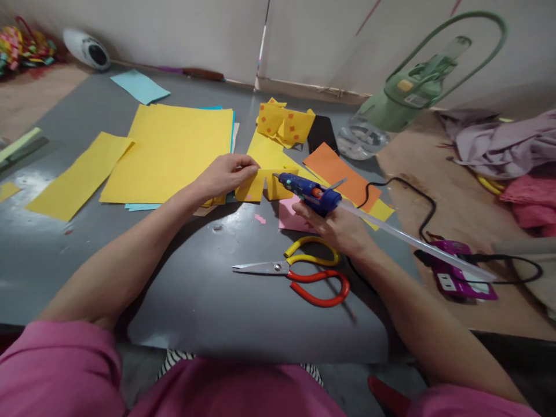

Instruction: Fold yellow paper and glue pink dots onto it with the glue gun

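My left hand pinches the left end of a small yellow paper piece with a notch cut in its lower edge. In my right hand is a blue glue gun, its nozzle at the yellow piece near the notch. A long translucent glue stick sticks out of its back. Under the gun lies pink paper, partly covered by my right hand. Scissors with one yellow and one red handle rest on the table closer to me, blades pointing left.
A stack of yellow sheets lies left of centre. Behind my hands are a yellow paper piece with orange spots, orange paper and a black phone. A green bottle stands back right. A cord runs near a purple power strip.
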